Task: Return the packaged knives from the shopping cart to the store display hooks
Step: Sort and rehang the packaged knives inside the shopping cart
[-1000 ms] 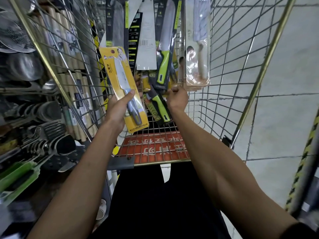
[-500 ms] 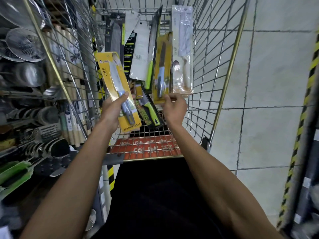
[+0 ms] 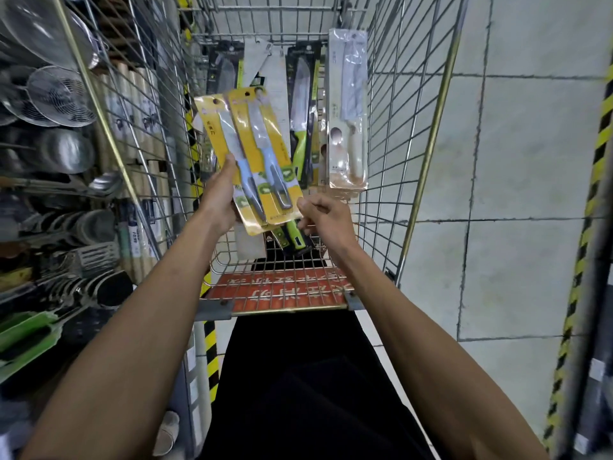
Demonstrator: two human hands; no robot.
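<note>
From the head camera, the left hand (image 3: 221, 197) keeps a closed grip on two yellow cardboard knife packs with clear plastic blisters: the thumb presses the front of the nearer yellow knife pack (image 3: 229, 161), and the second yellow knife pack (image 3: 265, 154) overlaps it just to the right of the grip. Each flat card carries a steel blade with a pale blue and grey handle, and both cards fan up and away from the grip, tilted left. The right hand (image 3: 323, 217) is just right of the packs' lower corner, its thumb and forefinger loosely pinched and holding nothing that can be made out; whether a fingertip touches the card cannot be told.

Beyond the left grip, inside the wire-mesh shopping cart (image 3: 408, 134), more packs stand against the far end: a black-carded knife with a lime-green handle (image 3: 300, 107), a tall glossy transparent pack with a white-handled knife (image 3: 348, 107), and a dark pack (image 3: 225, 68) behind the yellow ones. Below the right hand a green-handled knife pack (image 3: 292, 235) lies low in the cart. To the left of the cart, shelves (image 3: 49, 207) hold round metal mesh strainers and steel pans.
</note>
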